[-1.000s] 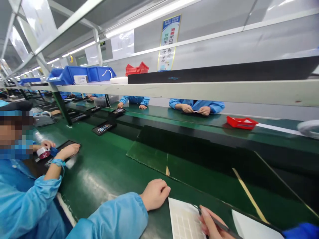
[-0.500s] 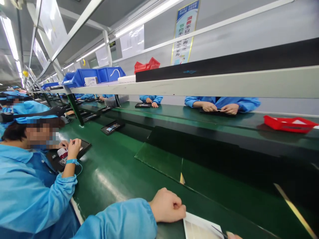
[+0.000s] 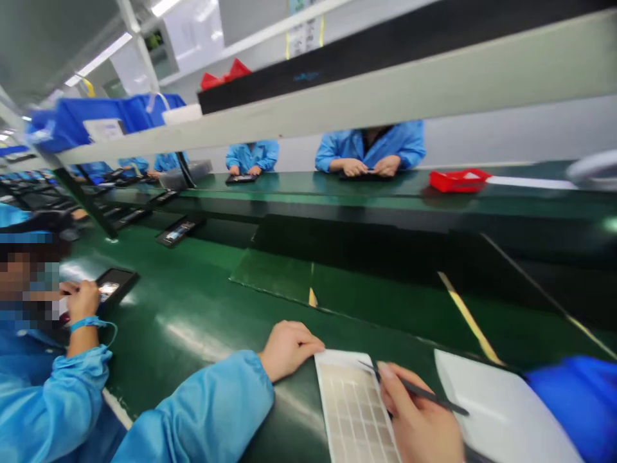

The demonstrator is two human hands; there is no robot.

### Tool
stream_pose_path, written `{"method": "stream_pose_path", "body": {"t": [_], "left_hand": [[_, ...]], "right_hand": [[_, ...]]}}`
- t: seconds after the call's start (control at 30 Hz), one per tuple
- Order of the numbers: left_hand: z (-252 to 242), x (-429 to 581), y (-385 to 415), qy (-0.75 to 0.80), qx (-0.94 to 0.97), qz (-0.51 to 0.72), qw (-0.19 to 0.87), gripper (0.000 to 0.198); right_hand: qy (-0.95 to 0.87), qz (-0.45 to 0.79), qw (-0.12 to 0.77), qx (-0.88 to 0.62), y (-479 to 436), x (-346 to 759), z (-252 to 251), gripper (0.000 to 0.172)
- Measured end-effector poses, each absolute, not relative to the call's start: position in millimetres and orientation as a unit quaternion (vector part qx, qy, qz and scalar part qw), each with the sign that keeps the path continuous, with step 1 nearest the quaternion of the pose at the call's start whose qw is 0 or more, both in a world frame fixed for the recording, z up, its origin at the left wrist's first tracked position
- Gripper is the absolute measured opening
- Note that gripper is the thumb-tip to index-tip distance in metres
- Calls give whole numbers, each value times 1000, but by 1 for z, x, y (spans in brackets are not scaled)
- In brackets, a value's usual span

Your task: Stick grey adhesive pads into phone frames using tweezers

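Note:
A white sheet with a grid of pale, label-like rectangles (image 3: 354, 402) lies at the bottom of the view. My left hand (image 3: 292, 350), in a light blue sleeve, is closed at the sheet's upper left corner, thumb and fingers together on its edge. Between the fingers of my right hand (image 3: 421, 415) is a pair of dark tweezers (image 3: 418, 390). The tips point left over the sheet's top margin; whether they grip anything is too small to tell. My right hand rests at the sheet's right edge.
Right of my hand lies another white sheet (image 3: 506, 405), beside a blue bundle (image 3: 573, 405). A co-worker's hand (image 3: 84, 301) works over a black tray (image 3: 118, 283) at left. A dark glossy panel (image 3: 366, 257) lies ahead. Overhead runs a shelf (image 3: 337, 103) with blue bins (image 3: 103, 116).
My view has turned right and downward. More of the gridded sheet shows, and my right hand with the tweezers has come into sight over it. My left hand stays at the sheet's corner.

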State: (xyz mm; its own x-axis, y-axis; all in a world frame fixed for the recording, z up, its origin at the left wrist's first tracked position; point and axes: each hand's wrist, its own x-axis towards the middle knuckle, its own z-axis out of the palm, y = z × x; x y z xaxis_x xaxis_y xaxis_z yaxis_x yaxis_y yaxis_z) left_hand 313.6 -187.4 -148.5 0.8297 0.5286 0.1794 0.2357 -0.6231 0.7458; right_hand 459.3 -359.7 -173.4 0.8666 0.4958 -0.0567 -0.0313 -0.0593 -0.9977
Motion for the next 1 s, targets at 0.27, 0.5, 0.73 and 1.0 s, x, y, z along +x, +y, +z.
{"method": "stream_pose_path", "body": {"t": [0.27,0.5,0.73,1.0], "left_hand": [[-145,303,-188,246,851,242,395,10],[-147,302,-186,266,854,255,367,4],[-149,303,-185,246,850,269,380,21],[-144,311,-192,276,821,272,419,15]], "right_hand": [[-165,207,711,-651,-359,442,-168,39],[-152,216,726,-635,-360,438,-168,34],[-149,211,728,-635,-358,438,-166,34],[-159,187,686,-685,-362,445,-165,41]]}}
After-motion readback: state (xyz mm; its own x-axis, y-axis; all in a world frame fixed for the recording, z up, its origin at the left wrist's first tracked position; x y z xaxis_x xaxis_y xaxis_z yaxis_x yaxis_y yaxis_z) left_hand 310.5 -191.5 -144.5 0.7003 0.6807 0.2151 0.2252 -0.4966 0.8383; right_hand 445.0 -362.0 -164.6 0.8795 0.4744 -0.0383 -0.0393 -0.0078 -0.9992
